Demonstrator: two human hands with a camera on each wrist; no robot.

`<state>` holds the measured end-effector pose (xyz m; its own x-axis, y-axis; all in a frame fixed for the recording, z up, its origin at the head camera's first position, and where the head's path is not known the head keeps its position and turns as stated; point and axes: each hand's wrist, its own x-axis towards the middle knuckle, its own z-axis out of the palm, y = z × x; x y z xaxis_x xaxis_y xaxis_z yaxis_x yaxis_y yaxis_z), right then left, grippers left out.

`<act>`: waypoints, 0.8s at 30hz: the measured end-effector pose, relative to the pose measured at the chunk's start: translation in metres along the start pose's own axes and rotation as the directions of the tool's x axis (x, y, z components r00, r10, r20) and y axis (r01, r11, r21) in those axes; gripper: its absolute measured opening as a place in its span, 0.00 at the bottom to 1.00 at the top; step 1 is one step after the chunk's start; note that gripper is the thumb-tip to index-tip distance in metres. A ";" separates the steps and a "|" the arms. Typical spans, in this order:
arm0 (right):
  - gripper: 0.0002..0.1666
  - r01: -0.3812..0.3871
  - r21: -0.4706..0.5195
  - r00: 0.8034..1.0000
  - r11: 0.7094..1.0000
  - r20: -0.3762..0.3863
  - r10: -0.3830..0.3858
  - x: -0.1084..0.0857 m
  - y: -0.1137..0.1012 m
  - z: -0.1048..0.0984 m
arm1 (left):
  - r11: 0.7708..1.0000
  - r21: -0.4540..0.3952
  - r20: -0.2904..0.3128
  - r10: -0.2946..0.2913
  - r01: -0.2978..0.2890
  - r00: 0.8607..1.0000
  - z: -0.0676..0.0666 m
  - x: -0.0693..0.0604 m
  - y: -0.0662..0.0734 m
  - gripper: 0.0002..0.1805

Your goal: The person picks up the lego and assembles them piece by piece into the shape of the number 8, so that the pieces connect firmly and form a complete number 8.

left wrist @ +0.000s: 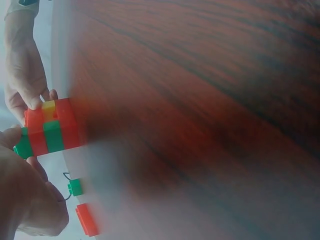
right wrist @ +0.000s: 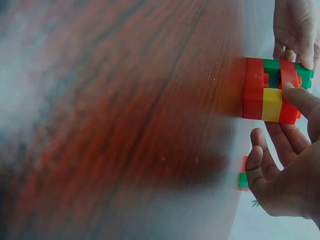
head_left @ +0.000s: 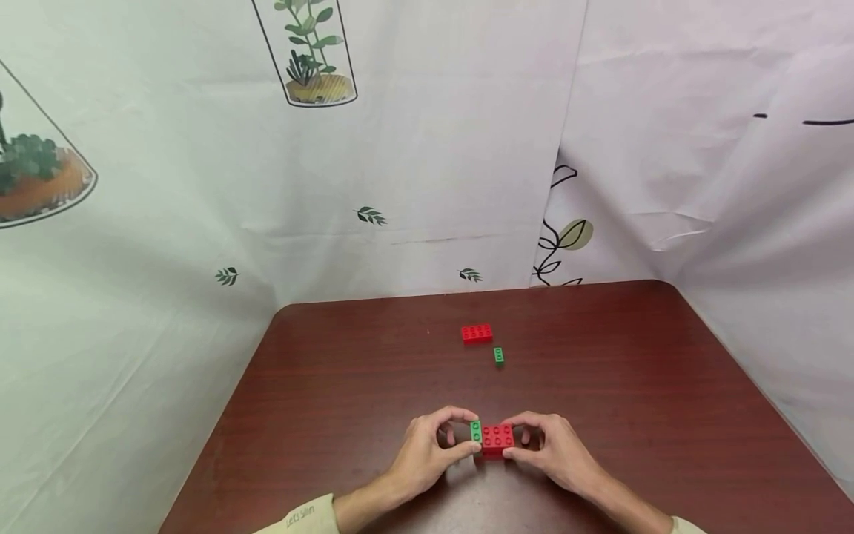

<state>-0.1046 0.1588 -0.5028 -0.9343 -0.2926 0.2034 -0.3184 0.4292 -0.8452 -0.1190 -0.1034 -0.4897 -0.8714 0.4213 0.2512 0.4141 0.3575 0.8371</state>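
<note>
A small stack of toy building blocks stands on the table between the two hands. Its layers show best in the right wrist view: a red block at the bottom, a green block and a yellow block above it, then an upper red block. On the left end of the stack's top sits a small green block, which the left hand pinches between thumb and finger. From the other side, the right hand holds the upper red block's right end between thumb and fingers.
Farther back on the brown table lie a loose red block and a loose small green block. White printed cloth hangs behind the table and along its sides.
</note>
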 end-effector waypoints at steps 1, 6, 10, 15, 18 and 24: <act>0.19 0.002 0.002 1.000 1.000 0.002 -0.002 0.000 0.000 0.000 | 1.000 -0.004 -0.001 0.002 -0.002 1.000 0.000 0.000 0.000 0.18; 0.19 0.002 0.001 1.000 1.000 0.000 -0.002 -0.001 0.000 0.001 | 1.000 -0.019 -0.008 0.000 0.000 1.000 0.001 -0.001 0.000 0.18; 0.19 0.000 0.000 1.000 1.000 -0.001 0.000 -0.001 -0.001 0.000 | 1.000 -0.022 -0.007 -0.021 0.021 1.000 0.001 -0.001 -0.001 0.18; 0.18 -0.006 -0.005 1.000 1.000 -0.003 0.006 -0.001 -0.001 0.001 | 0.999 -0.024 -0.014 -0.033 0.033 0.999 0.002 -0.001 -0.003 0.19; 0.18 -0.006 -0.012 1.000 1.000 -0.004 0.006 -0.001 0.000 0.001 | 0.998 -0.045 -0.020 -0.042 0.041 0.999 0.003 -0.001 -0.003 0.19; 0.18 -0.005 0.003 1.000 1.000 -0.004 0.005 -0.001 0.000 0.001 | 0.995 -0.070 -0.024 -0.075 0.073 0.997 0.004 -0.003 -0.004 0.18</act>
<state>-0.1035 0.1581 -0.5039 -0.9366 -0.2869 0.2010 -0.3131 0.4282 -0.8477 -0.1173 -0.1028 -0.4952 -0.9061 0.3728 0.1998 0.3303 0.3284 0.8849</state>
